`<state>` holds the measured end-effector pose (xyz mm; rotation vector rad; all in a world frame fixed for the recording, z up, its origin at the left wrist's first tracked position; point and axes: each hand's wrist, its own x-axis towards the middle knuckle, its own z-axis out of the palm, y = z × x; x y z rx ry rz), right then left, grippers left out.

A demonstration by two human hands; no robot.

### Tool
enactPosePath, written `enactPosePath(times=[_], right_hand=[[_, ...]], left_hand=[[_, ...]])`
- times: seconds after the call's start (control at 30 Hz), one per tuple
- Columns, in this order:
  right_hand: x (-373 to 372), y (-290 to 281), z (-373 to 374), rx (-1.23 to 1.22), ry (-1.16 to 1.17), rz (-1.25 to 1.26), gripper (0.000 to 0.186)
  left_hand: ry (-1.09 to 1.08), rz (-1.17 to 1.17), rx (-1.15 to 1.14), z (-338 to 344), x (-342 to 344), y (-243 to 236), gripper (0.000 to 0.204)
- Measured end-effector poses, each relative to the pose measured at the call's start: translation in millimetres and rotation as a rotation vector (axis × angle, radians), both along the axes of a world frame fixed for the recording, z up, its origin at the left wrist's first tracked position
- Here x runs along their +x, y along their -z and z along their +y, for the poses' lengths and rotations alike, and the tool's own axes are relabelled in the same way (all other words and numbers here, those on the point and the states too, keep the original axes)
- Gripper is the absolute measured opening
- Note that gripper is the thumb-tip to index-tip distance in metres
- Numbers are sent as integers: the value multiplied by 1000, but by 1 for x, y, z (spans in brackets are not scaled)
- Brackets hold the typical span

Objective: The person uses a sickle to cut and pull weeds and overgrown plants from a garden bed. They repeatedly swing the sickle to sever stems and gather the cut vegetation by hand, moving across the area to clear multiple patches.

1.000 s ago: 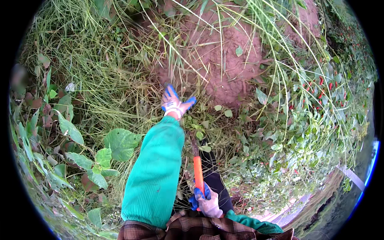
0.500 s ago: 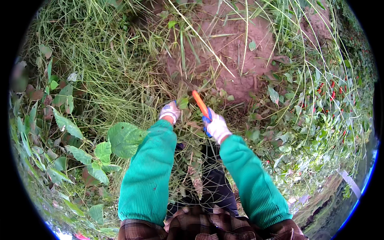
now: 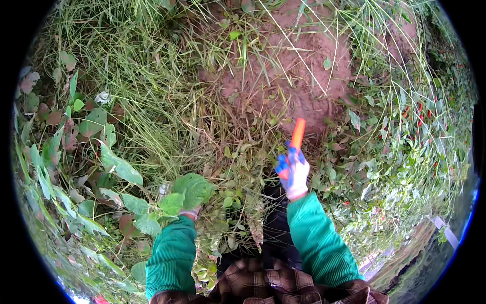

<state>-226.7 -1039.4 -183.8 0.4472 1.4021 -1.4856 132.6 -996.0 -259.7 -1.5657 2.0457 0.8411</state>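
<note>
My right hand (image 3: pixel 294 171), in a white and blue glove, grips an orange-handled tool (image 3: pixel 298 133) just below the patch of reddish bare soil (image 3: pixel 301 76); I cannot make out the tool's blade against the ground. My left hand (image 3: pixel 190 210) is low on the left among weeds, mostly hidden behind broad green leaves (image 3: pixel 187 190), so its fingers do not show. Flattened, partly dry grass (image 3: pixel 212 131) lies between and beyond my hands.
Long grass (image 3: pixel 116 61) covers the upper left, with leafy weeds (image 3: pixel 91 121) down the left side. Plants with red peppers (image 3: pixel 420 119) stand at the right, and thin grass stems arch over the soil. A pale strip (image 3: pixel 444 228) crosses the lower right rim.
My left hand has drawn back down and left, under the broad leaves. My right hand rose from near my legs, then shifted rightward with the orange-handled tool held in it.
</note>
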Motion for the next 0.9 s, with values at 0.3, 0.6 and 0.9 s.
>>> enactPosePath(times=[0.3,0.6,0.9], right_hand=[[139,-24,64,274,-602,-458,30],[106,-27,59,249,-765,-294,31],[37,3,77,416,-322,310,18]], left_hand=[[-480,401,-157,-50,-39,-88,65],[-178,270,268,-146,-118,-50,63],[-246,-227,320,-54,-35,38,70]])
